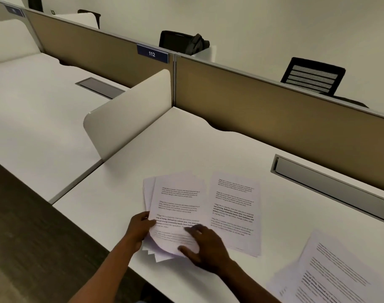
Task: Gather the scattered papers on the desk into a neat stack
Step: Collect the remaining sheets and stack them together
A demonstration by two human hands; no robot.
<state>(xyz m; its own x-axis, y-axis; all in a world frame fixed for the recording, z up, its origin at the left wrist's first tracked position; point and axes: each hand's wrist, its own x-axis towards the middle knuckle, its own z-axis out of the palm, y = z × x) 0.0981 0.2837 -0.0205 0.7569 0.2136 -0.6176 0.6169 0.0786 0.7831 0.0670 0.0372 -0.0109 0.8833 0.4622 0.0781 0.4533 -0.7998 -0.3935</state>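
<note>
A fanned bunch of printed white sheets (178, 200) lies on the white desk (186, 136), its lower corners splayed past the desk's near edge. My left hand (140, 228) grips the bunch at its lower left edge. My right hand (205, 246) rests flat on its lower right part, fingers spread. A single printed sheet (234, 213) lies just to the right, partly under the bunch. More loose printed sheets (331, 274) lie at the lower right, apart from both hands.
A grey cable hatch (331, 189) is set in the desk behind the papers. A tan partition (274, 103) runs along the back, a white side divider (130, 114) stands on the left. A black office chair (313, 76) is behind the partition.
</note>
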